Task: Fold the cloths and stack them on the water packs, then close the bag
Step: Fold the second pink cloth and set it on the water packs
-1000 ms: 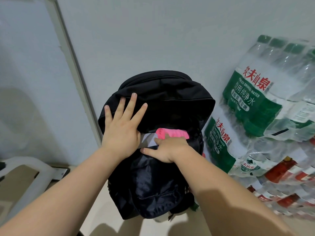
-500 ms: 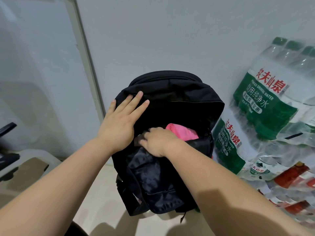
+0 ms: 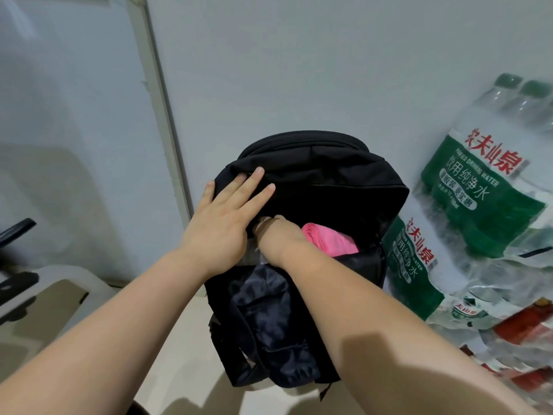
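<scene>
The bag stands against the wall, mouth open, a pink cloth poking out just inside. Compared with a second ago, the right hand has slid left off the pink cloth to the opening's left edge, fingers curled, probably pinching a zipper pull, though that's hidden. The left hand lies flat with fingers spread on the top flap, gripping nothing. Looks like closing is starting. Water packs crowd the bag's right side; the left is open floor.
</scene>
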